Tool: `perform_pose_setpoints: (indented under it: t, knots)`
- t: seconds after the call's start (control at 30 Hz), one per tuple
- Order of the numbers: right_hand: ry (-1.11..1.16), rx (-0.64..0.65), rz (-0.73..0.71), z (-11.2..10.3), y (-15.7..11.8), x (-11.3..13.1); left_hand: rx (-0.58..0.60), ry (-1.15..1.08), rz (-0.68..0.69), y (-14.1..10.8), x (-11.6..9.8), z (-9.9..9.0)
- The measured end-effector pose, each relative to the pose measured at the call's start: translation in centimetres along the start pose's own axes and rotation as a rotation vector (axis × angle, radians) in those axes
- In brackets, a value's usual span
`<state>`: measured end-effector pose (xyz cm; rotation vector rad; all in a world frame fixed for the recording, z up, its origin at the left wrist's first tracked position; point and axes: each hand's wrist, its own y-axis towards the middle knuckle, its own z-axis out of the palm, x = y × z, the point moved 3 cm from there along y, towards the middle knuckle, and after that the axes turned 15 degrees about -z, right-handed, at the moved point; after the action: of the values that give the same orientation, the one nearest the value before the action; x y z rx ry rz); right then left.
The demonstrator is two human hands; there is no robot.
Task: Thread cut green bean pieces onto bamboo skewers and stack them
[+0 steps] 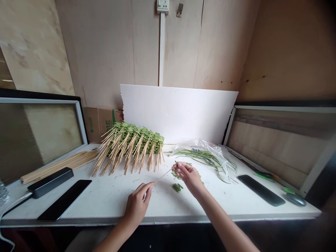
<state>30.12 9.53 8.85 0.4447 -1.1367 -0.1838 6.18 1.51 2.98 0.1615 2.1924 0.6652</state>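
My left hand [138, 201] pinches the lower end of a thin bamboo skewer [163, 175] between thumb and fingertips. The skewer slants up and right to my right hand [189, 177], whose fingers close on a short green garlic scape piece [176, 162] at its tip. Whether the point has gone through is too small to tell. Below my right hand lies a small cluster of cut garlic scape pieces [177, 187]; more are partly hidden behind that hand. Beyond my left hand is a large stack of skewered garlic scapes [139, 136], bare stick ends facing me.
Loose bamboo skewers [63, 162] lie at the left, near a black power bank [52, 182] and a phone [65, 200]. A clear plastic bag [220, 159] with long garlic scapes [196, 154] lies right of centre. Another phone [261, 190] and a mouse [296, 199] sit far right. A white foam board [178, 113] stands behind.
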Motion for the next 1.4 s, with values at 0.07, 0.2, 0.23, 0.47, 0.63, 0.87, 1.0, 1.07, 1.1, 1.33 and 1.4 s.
perform_pose_setpoints:
  t: [0.07,0.2,0.23,0.47,0.63,0.87,1.0,1.07,1.1,1.33,1.4]
  knots:
    - [-0.007,-0.01,0.008,0.2,-0.1,0.2,0.002,-0.008,-0.002,0.0,-0.1,0.0]
    - [-0.017,-0.029,-0.011,0.4,-0.1,0.3,-0.004,-0.013,0.0,0.0,-0.1,-0.1]
    - [-0.019,-0.033,-0.019,0.3,-0.1,0.3,-0.007,-0.012,0.001,0.0,-0.1,0.0]
    - [-0.139,-0.031,-0.073,-0.2,-0.2,0.1,-0.028,0.009,0.008,0.0,-0.2,0.0]
    - [-0.331,0.011,-0.197,0.6,-0.5,1.8,-0.035,-0.002,0.029,-0.1,-0.1,-0.1]
    - [-0.368,0.066,-0.229,1.2,-0.9,3.3,-0.028,-0.02,0.088,-0.5,-0.2,-0.3]
    - [-0.336,0.087,-0.207,1.4,-1.2,3.4,-0.024,-0.017,0.102,-0.7,0.0,-0.3]
    - [-0.334,0.117,-0.191,1.4,-1.2,3.4,-0.02,-0.016,0.104,-0.7,0.1,-0.3]
    - [-0.334,0.127,-0.184,1.4,-1.2,3.3,-0.018,-0.015,0.107,-0.7,0.1,-0.3]
    - [-0.334,0.136,-0.174,1.1,-1.0,3.0,-0.019,-0.007,0.12,-0.7,0.0,-0.2]
    - [-0.344,0.14,-0.173,1.1,-1.0,3.0,-0.018,-0.005,0.117,-0.6,0.0,-0.2]
